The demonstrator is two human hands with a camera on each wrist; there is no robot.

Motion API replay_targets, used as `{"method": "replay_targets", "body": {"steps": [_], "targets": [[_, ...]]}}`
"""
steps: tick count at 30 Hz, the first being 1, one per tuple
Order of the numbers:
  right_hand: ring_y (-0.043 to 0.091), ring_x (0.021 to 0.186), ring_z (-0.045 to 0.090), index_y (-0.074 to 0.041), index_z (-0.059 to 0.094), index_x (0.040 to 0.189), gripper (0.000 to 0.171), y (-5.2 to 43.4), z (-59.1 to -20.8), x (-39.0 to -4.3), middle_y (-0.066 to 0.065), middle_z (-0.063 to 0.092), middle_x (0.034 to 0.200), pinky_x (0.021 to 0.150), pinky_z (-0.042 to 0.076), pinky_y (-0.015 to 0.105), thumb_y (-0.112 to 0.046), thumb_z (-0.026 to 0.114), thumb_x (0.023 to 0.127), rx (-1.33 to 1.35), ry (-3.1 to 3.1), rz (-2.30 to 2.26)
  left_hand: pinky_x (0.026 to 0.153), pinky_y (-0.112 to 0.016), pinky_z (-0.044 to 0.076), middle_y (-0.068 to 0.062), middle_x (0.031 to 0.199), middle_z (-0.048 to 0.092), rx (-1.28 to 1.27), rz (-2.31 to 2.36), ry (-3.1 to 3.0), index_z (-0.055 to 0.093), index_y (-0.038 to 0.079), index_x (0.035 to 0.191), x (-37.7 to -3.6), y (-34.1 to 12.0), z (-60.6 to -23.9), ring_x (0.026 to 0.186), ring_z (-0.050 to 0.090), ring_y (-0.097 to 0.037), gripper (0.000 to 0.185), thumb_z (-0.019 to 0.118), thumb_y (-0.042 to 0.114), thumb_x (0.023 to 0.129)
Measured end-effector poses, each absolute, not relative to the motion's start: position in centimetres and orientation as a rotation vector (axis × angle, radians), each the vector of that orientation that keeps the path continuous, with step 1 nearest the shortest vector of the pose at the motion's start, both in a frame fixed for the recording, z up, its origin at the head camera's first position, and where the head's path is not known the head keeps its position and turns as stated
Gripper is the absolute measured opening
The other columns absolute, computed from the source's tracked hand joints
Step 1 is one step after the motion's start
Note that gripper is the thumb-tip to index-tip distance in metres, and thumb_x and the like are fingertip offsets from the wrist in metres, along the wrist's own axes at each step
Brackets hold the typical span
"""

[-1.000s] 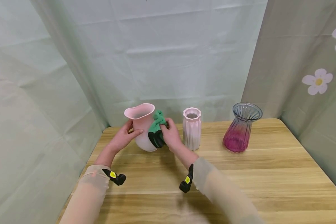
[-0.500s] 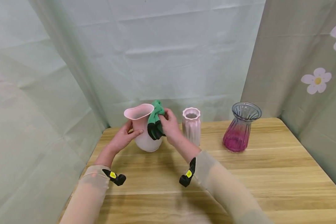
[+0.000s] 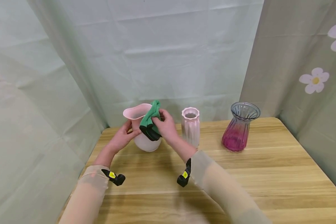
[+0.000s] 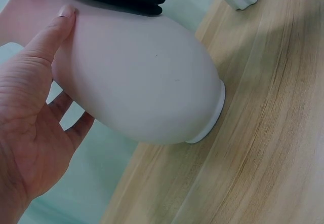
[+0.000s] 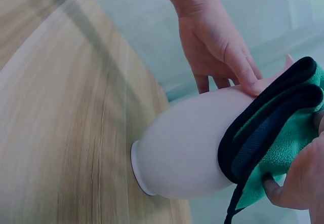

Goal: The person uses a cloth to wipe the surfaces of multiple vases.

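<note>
A pink and white vase (image 3: pixel 147 144) with a wavy, flared rim stands upright at the table's back left. My left hand (image 3: pixel 122 137) holds it around the neck from the left; in the left wrist view the thumb lies along the front and the fingers reach behind. A folded green cloth (image 3: pixel 150 120) with black edging is pinched in my right hand (image 3: pixel 166 127). That cloth lies against the upper right side of the vase, covering part of its rim and neck. From the right wrist view, the cloth (image 5: pixel 283 150) touches the vase's side (image 5: pixel 192 138).
Just right of my right hand stands a ribbed white-pink vase (image 3: pixel 191 132). Farther right is a glass vase (image 3: pixel 236 133), blue-grey above and magenta below. The wooden table (image 3: pixel 240 183) meets hanging curtains (image 3: pixel 170 62) at the back and sides.
My right hand has moved the cloth up along the vase's right side, then left across its front near the rim. The left hand keeps its hold on the vase.
</note>
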State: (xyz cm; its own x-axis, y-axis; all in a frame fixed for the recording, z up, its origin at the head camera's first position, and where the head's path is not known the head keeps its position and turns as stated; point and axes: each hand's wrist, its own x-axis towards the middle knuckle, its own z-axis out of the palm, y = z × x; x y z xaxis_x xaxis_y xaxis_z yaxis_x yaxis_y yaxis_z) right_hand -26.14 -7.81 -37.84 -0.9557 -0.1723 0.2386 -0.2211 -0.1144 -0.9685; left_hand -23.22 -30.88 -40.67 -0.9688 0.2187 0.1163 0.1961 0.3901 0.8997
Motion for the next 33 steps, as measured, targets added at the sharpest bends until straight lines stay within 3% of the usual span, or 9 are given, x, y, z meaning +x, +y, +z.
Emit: {"method": "replay_targets", "body": {"steps": [17, 27, 33], "targets": [[0.021, 0.102, 0.059, -0.003, 0.066, 0.116, 0.024, -7.6, -39.1, -26.0, 0.009, 0.066, 0.110, 0.087, 0.053, 0.034, -0.010, 0.069, 0.093, 0.459, -2.203, 2.119, 0.114, -0.057, 0.035, -0.013, 0.162, 0.032, 0.413, 1.708, 2.598, 0.021, 0.015, 0.163, -23.3, -31.0, -41.0, 0.147, 0.032, -0.032, 0.073, 0.064, 0.019, 0.103], [0.027, 0.112, 0.059, -0.002, 0.064, 0.120, 0.027, -6.8, -44.7, -26.2, 0.011, 0.063, 0.121, 0.093, 0.053, 0.038, -0.012, 0.066, 0.095, 0.305, -2.240, 2.196, 0.116, -0.057, 0.032, -0.012, 0.161, 0.034, 0.375, 1.699, 2.621, 0.020, 0.024, 0.164, -23.2, -30.8, -40.8, 0.146, 0.033, -0.031, 0.081, 0.069, 0.027, 0.100], [0.028, 0.109, 0.059, 0.001, 0.066, 0.114, 0.023, -5.9, -48.1, -25.9, 0.014, 0.066, 0.114, 0.092, 0.052, 0.040, -0.007, 0.067, 0.093, 0.241, -2.288, 2.140, 0.116, -0.058, 0.033, -0.012, 0.162, 0.032, 0.351, 1.698, 2.609, 0.020, 0.024, 0.164, -23.1, -30.7, -40.7, 0.148, 0.032, -0.033, 0.081, 0.069, 0.029, 0.100]]}}
